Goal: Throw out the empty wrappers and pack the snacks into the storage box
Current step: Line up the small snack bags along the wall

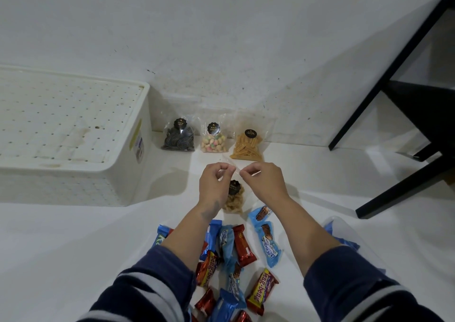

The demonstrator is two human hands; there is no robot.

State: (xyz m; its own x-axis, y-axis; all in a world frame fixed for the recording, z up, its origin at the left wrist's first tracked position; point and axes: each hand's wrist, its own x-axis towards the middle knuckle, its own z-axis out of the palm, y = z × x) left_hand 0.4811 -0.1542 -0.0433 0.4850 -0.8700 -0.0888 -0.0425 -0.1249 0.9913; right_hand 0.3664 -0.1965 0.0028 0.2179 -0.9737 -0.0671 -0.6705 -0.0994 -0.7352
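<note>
Both my hands pinch the top edge of a clear bag of pale crunchy snacks and hold it upright over the floor. My left hand grips its left corner, my right hand its right corner. Against the wall stand three more clear bags: dark swirl cookies, pastel biscuits and yellow sticks. A pile of blue and red wrapped snack bars lies between my forearms. The white storage box with its perforated lid on sits at the left.
A black table frame stands at the right near the wall. A blue plastic bag lies by my right forearm. White floor stretches left and right of the pile.
</note>
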